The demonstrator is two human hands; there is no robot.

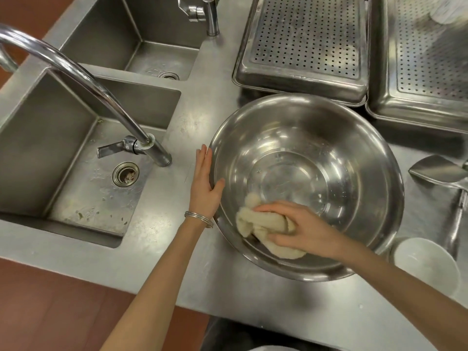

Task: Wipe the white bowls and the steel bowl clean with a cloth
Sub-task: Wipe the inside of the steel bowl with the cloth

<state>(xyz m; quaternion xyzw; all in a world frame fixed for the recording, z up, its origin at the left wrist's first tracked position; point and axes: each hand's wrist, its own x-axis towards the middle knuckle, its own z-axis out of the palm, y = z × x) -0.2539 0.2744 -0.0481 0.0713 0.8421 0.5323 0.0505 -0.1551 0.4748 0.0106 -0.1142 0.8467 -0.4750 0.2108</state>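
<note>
- Two bare forearms come in from the lower edge, the left forearm (157, 282) with thin metal bangles (198, 216) at the wrist, the right forearm (395, 279) crossing the near rim of the bowl.
- On the steel bench (228, 287) stands the steel bowl (316, 153), wide and upright, just right of the near sink (50, 153).
- Inside it, on the near-left part of the inner wall, lies the cream cloth (258, 224), bunched.
- The right grip (304, 229) is closed on the cloth, fingers curled over it and pressing it to the wall.
- The left grip (205, 188) is open: its fingers lie straight and flat against the bowl's outer left side, the thumb resting over the rim.
- A white bowl (428, 264) sits on the bench at the lower right, just beside the steel bowl; it is blurred and I cannot tell whether they touch.
- A curved tap (88, 79) arches over the near sink, whose drain (125, 174) shows in the floor.
- Behind that is a far sink (152, 46) with a second tap (211, 16).
- Beyond the steel bowl lie two perforated steel trays, the left tray (304, 41) and the right tray (425, 59).
- At the right edge lies what may be a steel scoop (438, 171).
</note>
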